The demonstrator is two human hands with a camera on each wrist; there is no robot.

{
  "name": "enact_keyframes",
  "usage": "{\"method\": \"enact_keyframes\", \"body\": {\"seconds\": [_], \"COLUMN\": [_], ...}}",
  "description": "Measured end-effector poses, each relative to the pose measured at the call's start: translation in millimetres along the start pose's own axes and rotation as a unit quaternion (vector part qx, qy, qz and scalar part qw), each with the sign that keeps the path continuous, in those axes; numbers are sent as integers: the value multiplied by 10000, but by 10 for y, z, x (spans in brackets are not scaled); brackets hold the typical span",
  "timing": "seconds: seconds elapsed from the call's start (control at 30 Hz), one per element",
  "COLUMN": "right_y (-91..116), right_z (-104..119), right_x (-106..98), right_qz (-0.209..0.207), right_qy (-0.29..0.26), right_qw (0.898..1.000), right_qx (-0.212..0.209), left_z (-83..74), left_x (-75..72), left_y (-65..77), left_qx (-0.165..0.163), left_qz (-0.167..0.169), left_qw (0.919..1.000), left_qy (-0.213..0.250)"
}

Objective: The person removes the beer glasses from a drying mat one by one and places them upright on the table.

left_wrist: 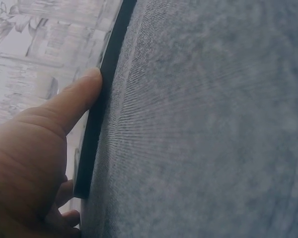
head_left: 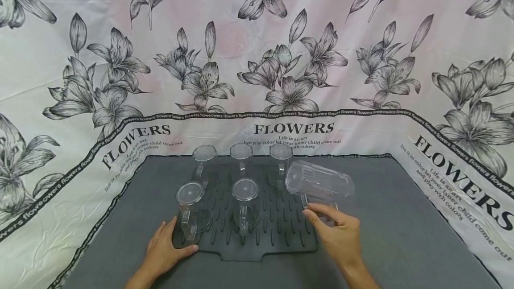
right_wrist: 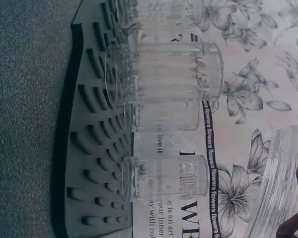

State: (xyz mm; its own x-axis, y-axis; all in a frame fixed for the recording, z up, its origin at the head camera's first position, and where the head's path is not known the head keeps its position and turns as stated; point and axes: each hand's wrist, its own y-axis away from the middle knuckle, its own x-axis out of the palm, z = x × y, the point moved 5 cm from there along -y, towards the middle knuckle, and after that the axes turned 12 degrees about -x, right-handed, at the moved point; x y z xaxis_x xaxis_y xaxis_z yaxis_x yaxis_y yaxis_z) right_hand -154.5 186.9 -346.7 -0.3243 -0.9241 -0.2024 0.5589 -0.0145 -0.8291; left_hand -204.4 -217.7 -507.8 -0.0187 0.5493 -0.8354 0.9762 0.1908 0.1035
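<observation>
A dark ridged drying mat [head_left: 281, 240] carries several clear glass mugs, all upside down. In its front row stand a left mug [head_left: 190, 194] and a middle mug [head_left: 246, 191]; three more, among them the back right mug [head_left: 281, 151], line the far side. My right hand [head_left: 339, 235] grips another clear mug [head_left: 325, 184] by its handle, tilted on its side above the mat's right part. The right wrist view catches only part of this mug [right_wrist: 275, 188]. My left hand [head_left: 162, 249] rests at the mat's front left corner, its thumb touching the edge [left_wrist: 97, 129].
Grey cloth [head_left: 401, 217] covers the table around the mat. Behind and on both sides hangs a white flower-printed curtain [head_left: 225, 133]. The mat has a small tab [head_left: 242, 256] at its front edge.
</observation>
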Motion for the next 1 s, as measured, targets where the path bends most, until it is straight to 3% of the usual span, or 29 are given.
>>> {"method": "enact_keyframes", "body": {"seconds": [0.2, 0.4, 0.53, 0.67, 0.77, 0.9, 1.0], "right_y": [-9, 48, 90, 102, 102, 110, 134], "right_z": [77, -55, -160, -195, -194, -179, -160], "right_x": [-8, -14, -4, 10, 16, 21, 32], "right_qz": [-114, -175, -168, -127, -72, 0, 45], "right_qy": [248, 523, 676, 692, 748, 868, 896], "right_qw": [9967, 9903, 9866, 9841, 9830, 9810, 9799], "right_qx": [-758, -1274, -1478, -1632, -1674, -1736, -1780], "left_z": [-10, -11, 2, -38, -173, -494, -781], "left_x": [0, -33, -134, -311, -498, -740, -820], "left_y": [21, 41, 107, 262, 420, 626, 740], "left_qx": [-45, -16, -188, -547, -451, 105, 520], "left_qz": [91, 127, 103, 45, -335, -1066, -1259], "left_qw": [9999, 9998, 9989, 9966, 9951, 9879, 9811], "left_qy": [68, 157, 422, 615, 810, 1123, 1374]}}
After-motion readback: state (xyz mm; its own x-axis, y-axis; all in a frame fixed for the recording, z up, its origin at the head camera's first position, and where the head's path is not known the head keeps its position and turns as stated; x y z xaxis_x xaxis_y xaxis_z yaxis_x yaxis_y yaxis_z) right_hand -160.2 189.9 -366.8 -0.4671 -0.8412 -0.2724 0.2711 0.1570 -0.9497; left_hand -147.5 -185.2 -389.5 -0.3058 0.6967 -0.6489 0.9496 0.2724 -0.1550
